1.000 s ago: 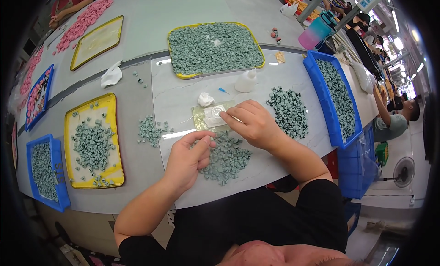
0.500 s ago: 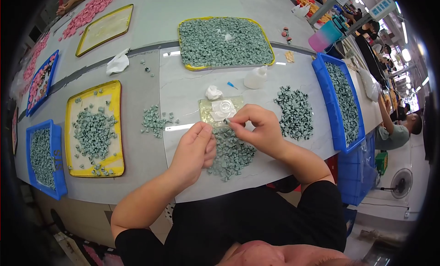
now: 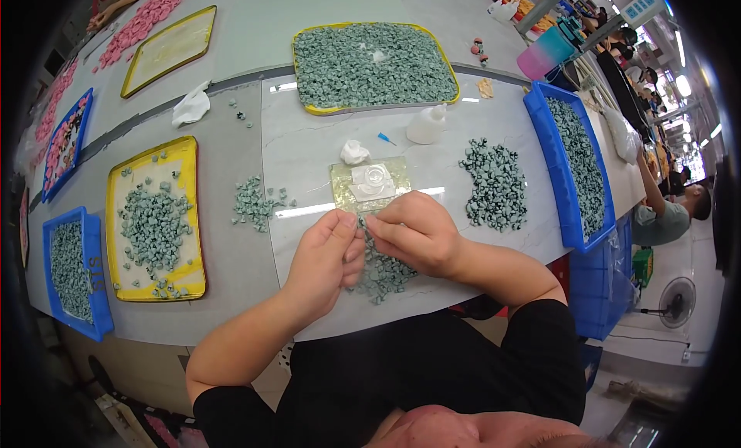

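My left hand [image 3: 323,251] is closed, with thumb and fingertips pressed together; what they grip is hidden. Against its fingertips, my right hand [image 3: 417,236] pinches a small grey-green piece, which barely shows between the two hands. Below them lies a loose pile of small grey-green pieces [image 3: 382,278], partly covered by my hands. Just beyond my fingers is a yellowish square pad [image 3: 342,193], carrying a clear round dish [image 3: 375,176] on a whitish sheet. A crumpled white tissue [image 3: 354,152] touches the pad's far side.
A white squeeze bottle [image 3: 427,125] and a blue dispensing tip [image 3: 386,138] stand farther back. Yellow-rimmed trays [image 3: 202,240] and blue bins [image 3: 540,131] of green pieces surround me. Loose heaps [image 3: 494,185] lie right and left. Another person [image 3: 670,220] is at far right.
My right hand has moved left and nearer to me, bringing the pinched green piece to my left fingertips. The left hand has hardly moved. The view has shifted slightly.
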The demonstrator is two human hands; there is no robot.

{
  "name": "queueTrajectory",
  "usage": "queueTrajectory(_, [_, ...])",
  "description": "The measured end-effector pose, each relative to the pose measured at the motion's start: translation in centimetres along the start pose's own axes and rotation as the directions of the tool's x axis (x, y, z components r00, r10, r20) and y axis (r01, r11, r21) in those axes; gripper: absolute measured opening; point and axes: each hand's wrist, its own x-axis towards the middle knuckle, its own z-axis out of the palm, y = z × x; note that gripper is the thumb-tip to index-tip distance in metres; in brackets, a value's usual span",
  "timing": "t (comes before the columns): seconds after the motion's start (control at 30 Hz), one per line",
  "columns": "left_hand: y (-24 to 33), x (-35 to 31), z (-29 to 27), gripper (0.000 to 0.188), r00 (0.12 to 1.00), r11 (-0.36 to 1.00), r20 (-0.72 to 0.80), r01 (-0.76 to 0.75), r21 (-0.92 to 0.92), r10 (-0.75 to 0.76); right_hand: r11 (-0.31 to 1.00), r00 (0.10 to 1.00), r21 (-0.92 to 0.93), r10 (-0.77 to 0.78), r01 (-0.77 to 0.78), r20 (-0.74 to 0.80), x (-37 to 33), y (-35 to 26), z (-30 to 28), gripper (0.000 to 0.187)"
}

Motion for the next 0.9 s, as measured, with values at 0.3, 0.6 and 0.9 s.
queueTrajectory(0.3, [-0.8,0.0,0.7,0.019,0.972,0.965,0.055,-0.235,0.119,0.230,0.997,0.995,0.065,-0.031,0.038,-0.098,0.1,0.1,0.1,0.026])
queueTrajectory(0.6, [-0.3,-0.5,0.6,0.026,0.998,0.966,-0.016,0.060,0.253,-0.058,0.842,0.778,-0.208,0.540,-0.498,0.320,-0.1,3.6,-5.1,0.015])
queueTrajectory(0.9, [0.3,0.5,1.0,0.011,0.999,1.000,-0.036,0.010,0.017,-0.010,0.526,0.478,-0.642,0.836,-0.558,0.269,-1.8,6.9,-7.8,0.017])
